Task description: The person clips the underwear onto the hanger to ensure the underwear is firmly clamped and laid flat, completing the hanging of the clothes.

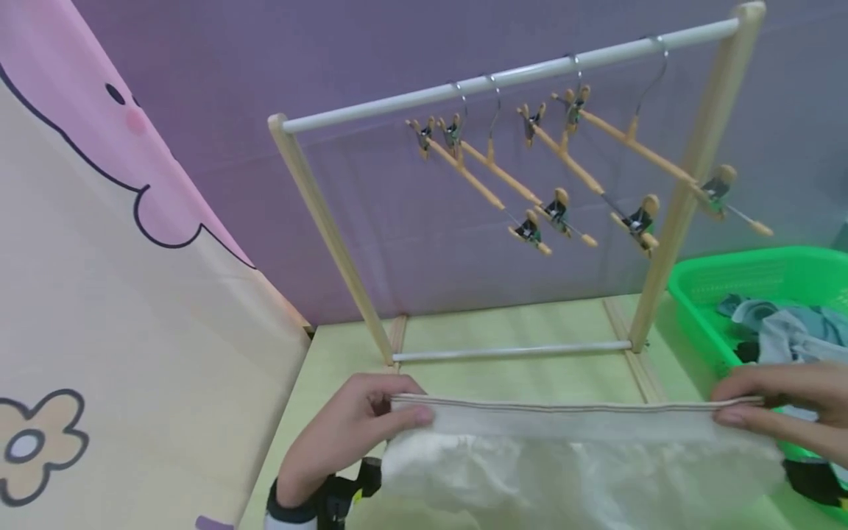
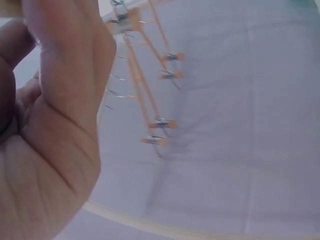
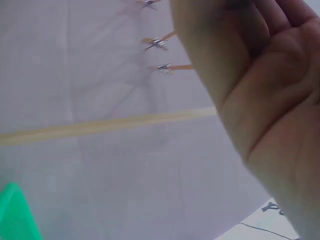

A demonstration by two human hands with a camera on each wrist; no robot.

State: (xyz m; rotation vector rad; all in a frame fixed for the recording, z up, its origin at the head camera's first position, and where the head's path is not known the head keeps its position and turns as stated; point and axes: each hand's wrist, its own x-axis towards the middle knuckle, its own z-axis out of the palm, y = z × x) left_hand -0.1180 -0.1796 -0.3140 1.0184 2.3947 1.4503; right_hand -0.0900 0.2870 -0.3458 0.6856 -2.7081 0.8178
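Note:
Stretched between both hands is a pale cream garment (image 1: 583, 471), its straight stitched waistband level across the top. My left hand (image 1: 358, 434) pinches one end of the band between thumb and fingers. At the other end my right hand (image 1: 788, 405) pinches it the same way. Below the band the cloth hangs in loose wrinkles, its lower part cut off by the frame, so its exact kind cannot be told. In the left wrist view the left hand (image 2: 55, 125) fills the left side; in the right wrist view the right hand (image 3: 280, 100) covers the right. Neither wrist view clearly shows the garment.
Beyond the hands stands a wooden rack with a white rail (image 1: 411, 97). Several clip hangers (image 1: 490, 184) hang from it, their clips holding nothing. At the right a green basket (image 1: 695, 316) contains crumpled clothes (image 1: 795, 324). A printed panel (image 1: 165, 331) borders the left.

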